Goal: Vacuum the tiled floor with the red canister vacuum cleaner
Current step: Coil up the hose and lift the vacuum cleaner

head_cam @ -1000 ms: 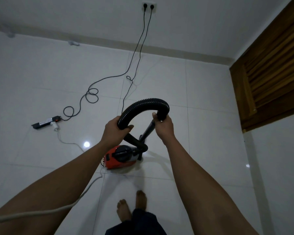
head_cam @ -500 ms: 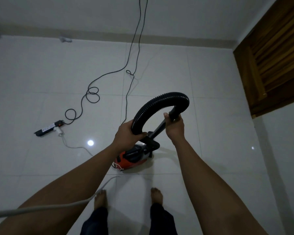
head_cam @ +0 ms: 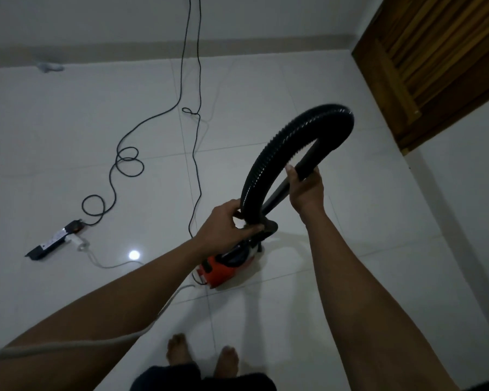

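Red canister vacuum cleaner [head_cam: 223, 270] sits on the tiled floor [head_cam: 350, 249] just ahead of my bare feet [head_cam: 178, 351], half hidden by my left forearm. Left hand [head_cam: 223, 227] is curled round the lower end of the black ribbed hose [head_cam: 268, 153]. Right hand [head_cam: 305, 190] grips its smooth handle end, and the hose arches high between them. Power strip [head_cam: 54, 241] lies well off to the left.

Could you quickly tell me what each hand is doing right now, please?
Left hand: grips the black ribbed plastic hose.
Right hand: grips the smooth black wand tube.
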A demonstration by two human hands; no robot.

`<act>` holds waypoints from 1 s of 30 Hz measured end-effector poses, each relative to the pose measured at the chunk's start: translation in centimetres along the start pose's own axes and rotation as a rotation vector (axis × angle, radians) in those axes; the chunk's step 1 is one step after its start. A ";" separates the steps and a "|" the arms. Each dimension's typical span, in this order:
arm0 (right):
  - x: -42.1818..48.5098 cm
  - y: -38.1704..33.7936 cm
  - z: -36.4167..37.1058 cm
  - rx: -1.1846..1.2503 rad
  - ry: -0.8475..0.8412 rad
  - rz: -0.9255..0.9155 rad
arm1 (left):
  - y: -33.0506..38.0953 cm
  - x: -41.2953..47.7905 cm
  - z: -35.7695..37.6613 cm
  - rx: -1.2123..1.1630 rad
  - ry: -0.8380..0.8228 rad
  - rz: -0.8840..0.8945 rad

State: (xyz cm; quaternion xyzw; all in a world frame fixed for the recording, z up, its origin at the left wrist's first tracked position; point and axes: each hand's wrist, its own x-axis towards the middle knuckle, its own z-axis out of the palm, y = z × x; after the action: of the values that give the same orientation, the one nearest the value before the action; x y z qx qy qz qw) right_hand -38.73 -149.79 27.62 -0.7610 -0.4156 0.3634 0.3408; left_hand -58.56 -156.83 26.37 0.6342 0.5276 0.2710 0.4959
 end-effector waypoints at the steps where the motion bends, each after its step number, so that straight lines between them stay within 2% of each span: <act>1: 0.6 0.4 0.5 0.012 0.013 -0.021 | -1.0 0.6 0.1 0.004 0.002 0.024; 6: 2.9 7.2 3.9 0.060 0.042 -0.105 | -8.6 3.9 3.0 0.068 -0.075 0.113; 10: 4.0 14.0 7.8 0.081 0.022 -0.221 | -13.7 6.7 5.8 0.052 -0.108 0.283; 12: 4.1 15.9 8.7 0.125 0.006 -0.278 | -15.4 7.4 7.1 0.004 -0.057 0.352; 15: 4.1 17.9 9.5 0.209 -0.034 -0.386 | -17.7 8.4 8.3 0.029 0.118 0.519; 18: 3.4 18.8 10.3 0.328 -0.158 -0.410 | -18.2 9.7 8.3 0.051 0.211 0.561; 21: 3.1 20.3 11.7 0.360 -0.188 -0.464 | -19.3 10.9 8.8 0.032 0.241 0.568; 26: 2.8 21.9 13.3 0.112 -0.122 -0.612 | -19.7 11.0 8.8 -0.051 0.216 0.546; 28: 2.3 21.7 13.8 0.194 -0.054 -0.599 | -18.9 10.2 8.5 0.014 0.231 0.536; 30: 2.1 21.8 13.9 0.239 0.096 -0.591 | -17.8 9.0 8.2 0.084 0.265 0.549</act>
State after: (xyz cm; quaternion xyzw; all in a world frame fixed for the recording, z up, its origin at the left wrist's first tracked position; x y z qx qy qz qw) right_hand -41.09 -154.12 2.15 -0.5783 -0.5563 0.2587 0.5378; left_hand -55.93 -152.03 5.48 0.7320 0.4074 0.4533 0.3045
